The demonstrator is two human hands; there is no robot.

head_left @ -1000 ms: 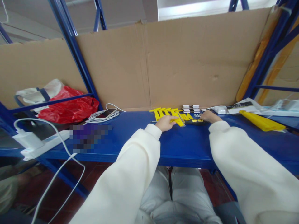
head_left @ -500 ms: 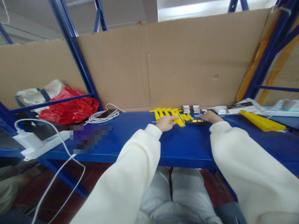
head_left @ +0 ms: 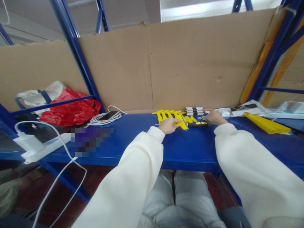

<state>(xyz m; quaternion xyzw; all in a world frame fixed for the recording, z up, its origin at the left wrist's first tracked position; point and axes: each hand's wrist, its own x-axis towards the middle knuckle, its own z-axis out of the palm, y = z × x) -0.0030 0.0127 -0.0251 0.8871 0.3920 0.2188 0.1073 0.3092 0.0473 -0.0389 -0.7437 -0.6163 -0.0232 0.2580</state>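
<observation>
My left hand (head_left: 168,126) is closed on a yellow scraper (head_left: 183,125), a T-shaped tool whose wide end points right over the blue table (head_left: 187,148). More yellow T-shaped scrapers (head_left: 163,114) lie in a row behind that hand. To the right, my right hand (head_left: 215,118) has its fingers bent down together at small silvery pieces (head_left: 201,118); whatever is between the fingertips is hidden. Just left of it lies a screwdriver with a black and yellow handle (head_left: 201,124). Small yellow pieces (head_left: 190,119) lie between the hands.
A stack of small white and black boxes (head_left: 194,111) stands against the cardboard wall (head_left: 190,69). At the right are a yellow folded piece (head_left: 266,123) and a white box (head_left: 247,109). Coiled white cable (head_left: 105,118), a power strip (head_left: 47,147) and a red bag (head_left: 71,107) occupy the left.
My right hand has shifted slightly to the right, staying beside the small silvery pieces. My left hand and the scraper in it have hardly moved.
</observation>
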